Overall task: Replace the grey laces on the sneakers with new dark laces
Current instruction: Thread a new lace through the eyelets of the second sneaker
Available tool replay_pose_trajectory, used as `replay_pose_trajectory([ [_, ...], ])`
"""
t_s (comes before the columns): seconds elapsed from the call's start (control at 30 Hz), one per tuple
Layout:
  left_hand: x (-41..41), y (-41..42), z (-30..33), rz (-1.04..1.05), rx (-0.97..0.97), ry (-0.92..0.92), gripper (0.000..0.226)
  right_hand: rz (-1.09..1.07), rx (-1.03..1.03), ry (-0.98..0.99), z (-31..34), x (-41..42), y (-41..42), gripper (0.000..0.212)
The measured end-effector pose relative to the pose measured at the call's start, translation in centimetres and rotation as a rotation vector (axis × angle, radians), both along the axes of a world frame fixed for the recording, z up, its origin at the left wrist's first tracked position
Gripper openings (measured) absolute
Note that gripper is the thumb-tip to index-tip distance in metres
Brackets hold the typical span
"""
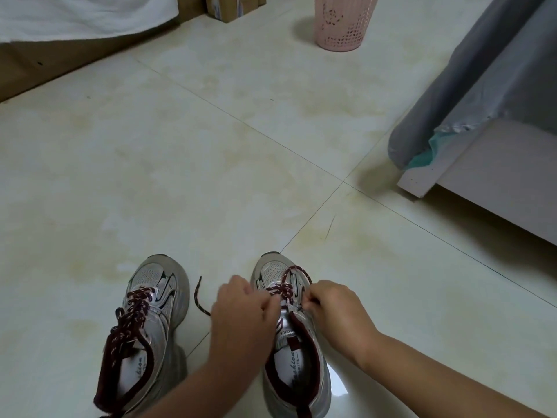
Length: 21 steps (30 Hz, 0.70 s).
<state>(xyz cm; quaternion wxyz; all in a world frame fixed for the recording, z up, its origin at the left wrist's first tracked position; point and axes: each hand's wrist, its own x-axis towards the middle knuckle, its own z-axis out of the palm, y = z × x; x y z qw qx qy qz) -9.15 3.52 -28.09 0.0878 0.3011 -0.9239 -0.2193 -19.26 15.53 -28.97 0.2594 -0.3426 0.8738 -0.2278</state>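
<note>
Two grey sneakers with maroon lining stand side by side on the tiled floor, toes pointing away from me. The left sneaker (150, 312) is laced up its full length with a dark maroon speckled lace. The right sneaker (294, 351) carries the same dark lace (291, 280) only across its lower eyelets, with a loop arching over the toe. My left hand (241, 312) pinches the lace at the shoe's left eyelets, and a loose lace end (197, 297) trails on the floor to its left. My right hand (334, 309) pinches the lace at the right eyelets.
A pink perforated bin (342, 22) stands at the far middle. A grey-covered furniture corner (470, 116) juts in from the right. Wooden furniture with a white cloth (75, 16) fills the far left. Tiled floor (211, 161) stretches between them.
</note>
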Motion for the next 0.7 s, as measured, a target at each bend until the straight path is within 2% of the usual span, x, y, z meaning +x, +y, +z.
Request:
replay_pose_trajectory([
  [0.07, -0.5, 1.6, -0.3, -0.042, -0.038, -0.067, 0.044, 0.011, -0.027, 0.009, -0.2, 0.1, 0.2, 0.018],
  [0.13, -0.9, 2.5, -0.3, -0.086, -0.049, -0.195, 0.039, 0.000, -0.048, -0.011, -0.3, 0.4, 0.3, 0.016],
  [0.17, -1.1, 2.4, -0.6, -0.064, -0.002, -0.263, 0.033, -0.014, -0.061, -0.024, -0.5, 0.5, 0.4, 0.016],
  [0.23, -1.1, 2.0, -1.0, 0.013, 0.233, -0.343, 0.023, -0.065, -0.087, -0.050, -0.7, 0.7, 0.4, 0.017],
  [0.33, -0.8, 1.5, -1.6, 0.113, 0.465, -0.258, 0.024, -0.136, -0.112, -0.053, -0.5, 0.8, 0.1, 0.013],
  [0.5, -0.7, 1.5, -1.7, 0.144, 0.573, -0.225, 0.023, -0.093, -0.067, -0.028, -0.1, 0.8, -0.2, 0.019],
  [0.6, -0.6, 1.4, -2.0, 0.145, 0.595, -0.226, 0.023, 0.037, 0.024, 0.079, -0.2, 0.5, -0.3, 0.023],
  [0.7, -0.6, 1.4, -2.1, 0.145, 0.592, -0.216, 0.021, 0.185, 0.047, 0.302, 0.0, 0.9, -0.6, 0.009],
])
